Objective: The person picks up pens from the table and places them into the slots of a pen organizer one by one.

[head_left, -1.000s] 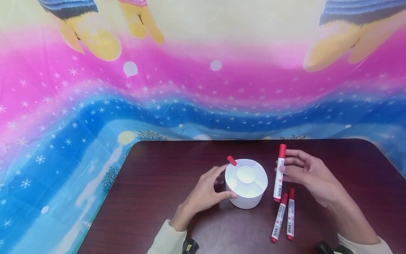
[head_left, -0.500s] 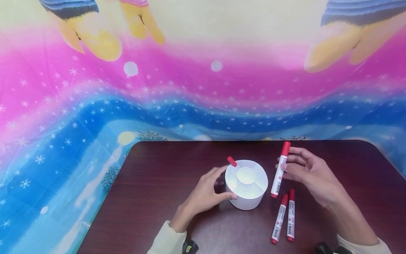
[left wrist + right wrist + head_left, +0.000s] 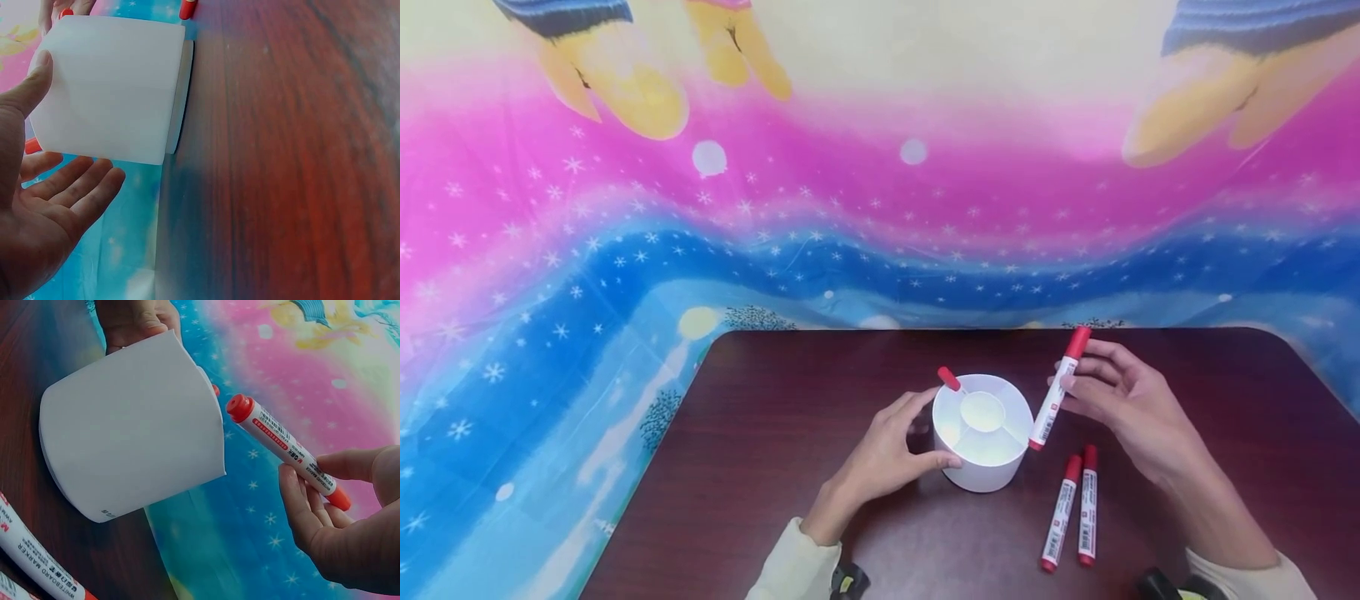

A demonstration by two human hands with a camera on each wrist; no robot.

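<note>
A round white organizer (image 3: 983,475) with a central cup and several compartments stands on the table. My left hand (image 3: 891,446) holds its left side, thumb at the near rim and fingers around the far side. One red-capped marker (image 3: 948,378) stands in the organizer's back left compartment, leaning outward; its lower part is hidden. My right hand (image 3: 1138,408) pinches a whiteboard marker (image 3: 287,447) between thumb and fingers, red cap upward, tilted, its lower end close to the organizer's right rim. In the right wrist view that end is apart from the organizer.
Two more whiteboard markers, a left one (image 3: 1060,515) and a right one (image 3: 1087,507), lie side by side on the dark wooden table (image 3: 760,500), in front of the right hand. A patterned cloth (image 3: 865,183) hangs behind the table's back edge.
My right hand has raised the marker slightly and tilted it, its lower end swinging left toward the organizer's rim. The left hand and organizer stay in place.
</note>
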